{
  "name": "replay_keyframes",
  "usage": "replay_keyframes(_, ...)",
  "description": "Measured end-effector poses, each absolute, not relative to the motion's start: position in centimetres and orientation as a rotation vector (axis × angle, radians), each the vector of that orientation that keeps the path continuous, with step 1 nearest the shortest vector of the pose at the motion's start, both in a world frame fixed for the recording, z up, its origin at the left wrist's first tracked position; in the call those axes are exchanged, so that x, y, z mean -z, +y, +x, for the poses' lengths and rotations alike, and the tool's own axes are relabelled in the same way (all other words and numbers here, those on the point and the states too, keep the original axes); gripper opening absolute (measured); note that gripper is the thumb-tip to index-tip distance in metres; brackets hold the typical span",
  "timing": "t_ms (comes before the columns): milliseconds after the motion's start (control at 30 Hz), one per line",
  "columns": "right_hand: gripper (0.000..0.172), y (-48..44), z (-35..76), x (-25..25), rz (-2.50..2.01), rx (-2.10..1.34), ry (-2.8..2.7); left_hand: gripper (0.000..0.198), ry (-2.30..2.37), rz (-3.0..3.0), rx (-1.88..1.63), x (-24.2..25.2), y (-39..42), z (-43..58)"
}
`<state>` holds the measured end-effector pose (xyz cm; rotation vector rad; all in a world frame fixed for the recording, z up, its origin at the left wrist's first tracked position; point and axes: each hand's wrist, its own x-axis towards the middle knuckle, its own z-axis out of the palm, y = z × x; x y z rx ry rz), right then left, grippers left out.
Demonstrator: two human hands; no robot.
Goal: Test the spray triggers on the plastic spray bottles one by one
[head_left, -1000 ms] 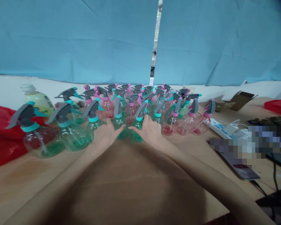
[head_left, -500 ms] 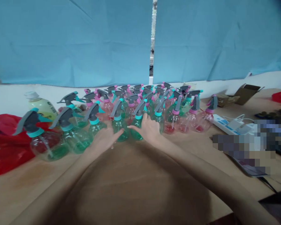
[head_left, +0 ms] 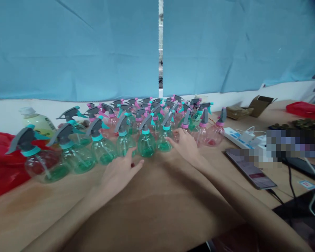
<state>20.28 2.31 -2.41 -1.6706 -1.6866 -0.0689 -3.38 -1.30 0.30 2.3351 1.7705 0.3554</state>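
Observation:
Rows of clear spray bottles with grey trigger heads stand upright, some with teal collars and green bottoms, others pink. My left hand [head_left: 120,173] is open, thumb and fingers apart, just in front of a teal-collared spray bottle [head_left: 126,142]; nothing is in it. Between my hands stands another teal-collared spray bottle [head_left: 146,144]. My right hand [head_left: 186,145] reaches to a pink-collared spray bottle [head_left: 185,123], covering its lower body. Its thumb sticks out leftward, near a teal-collared spray bottle [head_left: 164,141]. Whether the right fingertips touch the pink bottle is hidden.
At left are a red plastic bag [head_left: 7,171] and a large bottle of pale yellow liquid [head_left: 38,120]. To the right lie a white power strip [head_left: 235,134], a phone [head_left: 252,169] and cables. An open cardboard box [head_left: 261,105] sits behind, before a blue curtain [head_left: 81,49].
My right hand has moved from a teal-collared bottle rightward to a pink-collared one. My left hand has drawn nearer to me, its fingers more spread. The view has turned slightly right.

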Motion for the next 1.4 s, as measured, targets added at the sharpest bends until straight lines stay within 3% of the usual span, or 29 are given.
replay_keyframes(233,0.071,4.7,20.1,3.2,-1.688,-0.018,-1.690,0.048,1.506,2.377,-0.325,1.7,-1.9,-0.5)
replay_keyframes(467,0.056,5.6,19.7,3.4,-1.750,-0.059,-1.746,0.037,1.424,2.329,-0.390,1.8,-2.1,0.2)
replay_keyframes(700,0.054,2.1,20.6,3.3,-1.706,-0.060,-1.845,0.032,1.374,2.199,-0.752,1.7,-0.7,1.4)
replay_keyframes(833,0.051,-1.4,20.8,3.3,-1.641,-0.064,-1.928,0.047,1.295,2.136,-0.972,0.9,-0.5,3.3)
replay_keyframes(1000,0.056,-5.6,20.4,3.1,-1.570,-0.035,-2.079,0.061,1.119,2.198,-0.962,-0.6,-1.2,5.7)
replay_keyframes(1200,0.078,-7.8,19.8,3.1,-1.408,0.063,-2.156,0.041,0.899,2.163,-1.018,-0.2,-2.1,6.0)
replay_keyframes(1400,0.069,-7.2,21.0,3.5,-1.121,0.121,-2.362,0.033,0.864,2.184,-1.034,0.6,-2.0,4.4)
